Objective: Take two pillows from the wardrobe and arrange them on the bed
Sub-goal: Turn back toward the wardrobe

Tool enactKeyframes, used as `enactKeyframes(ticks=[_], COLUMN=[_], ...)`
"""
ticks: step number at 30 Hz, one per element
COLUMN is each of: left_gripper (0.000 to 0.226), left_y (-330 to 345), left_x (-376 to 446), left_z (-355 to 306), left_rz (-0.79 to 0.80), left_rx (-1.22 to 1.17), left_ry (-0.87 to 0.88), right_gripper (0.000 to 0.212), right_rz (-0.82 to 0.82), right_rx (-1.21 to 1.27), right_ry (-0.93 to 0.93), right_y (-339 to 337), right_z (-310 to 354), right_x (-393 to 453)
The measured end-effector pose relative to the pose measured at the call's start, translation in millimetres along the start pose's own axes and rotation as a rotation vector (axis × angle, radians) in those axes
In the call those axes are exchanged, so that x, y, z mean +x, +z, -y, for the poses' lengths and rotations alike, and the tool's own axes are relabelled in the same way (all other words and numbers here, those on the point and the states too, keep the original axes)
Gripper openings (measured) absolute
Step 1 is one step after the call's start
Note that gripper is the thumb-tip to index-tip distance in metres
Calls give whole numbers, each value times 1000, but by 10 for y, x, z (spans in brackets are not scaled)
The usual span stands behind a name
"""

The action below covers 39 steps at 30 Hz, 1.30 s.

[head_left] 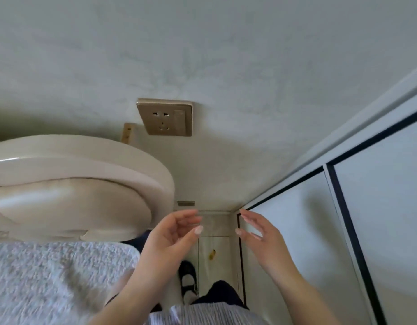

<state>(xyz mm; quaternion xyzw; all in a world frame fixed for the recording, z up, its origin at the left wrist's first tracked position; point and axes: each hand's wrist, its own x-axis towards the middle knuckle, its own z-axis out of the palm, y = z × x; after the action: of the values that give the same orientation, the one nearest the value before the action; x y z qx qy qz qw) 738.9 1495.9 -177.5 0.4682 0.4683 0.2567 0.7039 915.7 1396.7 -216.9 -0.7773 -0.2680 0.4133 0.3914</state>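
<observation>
Hands hang empty between bed (50, 277) and wardrobe (308, 231): left hand (170, 235) and right hand (259, 233) with fingers loosely spread, holding nothing. Pillows are not in sight. Best turn right, slide the closed door fully aside, then reach in.

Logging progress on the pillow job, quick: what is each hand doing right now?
Left hand: open, fingers loosely curled, holding nothing, beside the cream padded headboard.
Right hand: open, empty, near the white black-trimmed wardrobe door.

bed cover (50, 282) – pale grey, nubby | headboard (74, 165) – cream | socket (165, 117) – gold
</observation>
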Motion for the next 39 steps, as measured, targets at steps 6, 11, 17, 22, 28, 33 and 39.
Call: enactKeyframes(ticks=[6,11,17,22,28,33,39], left_gripper=[24,27,28,27,26,25,27], left_y=[235,412,757,1166,1517,1673,1635], left_x=[59,254,544,555,-34,-927,-2631], left_z=[39,8,-55,-52,103,516,1149], left_rz=[187,369,670,935,1222,1492,1747], left_rx=[67,164,325,458,578,697,761], left_ry=[-63,-98,-85,-53,-43,-59,-90], right_gripper=[39,41,41,40,38,38,35], right_rz=[-113,-197,-435,-681,-993,-1244,-1560], right_rx=[42,108,287,366,477,567,625], right_ry=[11,92,137,227,323,416,479], right_y=[-190,-355,-266,-110,107,424,845], right_z=[-129,-219,-252,-369,-521,-846,-1337], right_x=[-244,-433,-555,-969,-1831,-2833,-4540])
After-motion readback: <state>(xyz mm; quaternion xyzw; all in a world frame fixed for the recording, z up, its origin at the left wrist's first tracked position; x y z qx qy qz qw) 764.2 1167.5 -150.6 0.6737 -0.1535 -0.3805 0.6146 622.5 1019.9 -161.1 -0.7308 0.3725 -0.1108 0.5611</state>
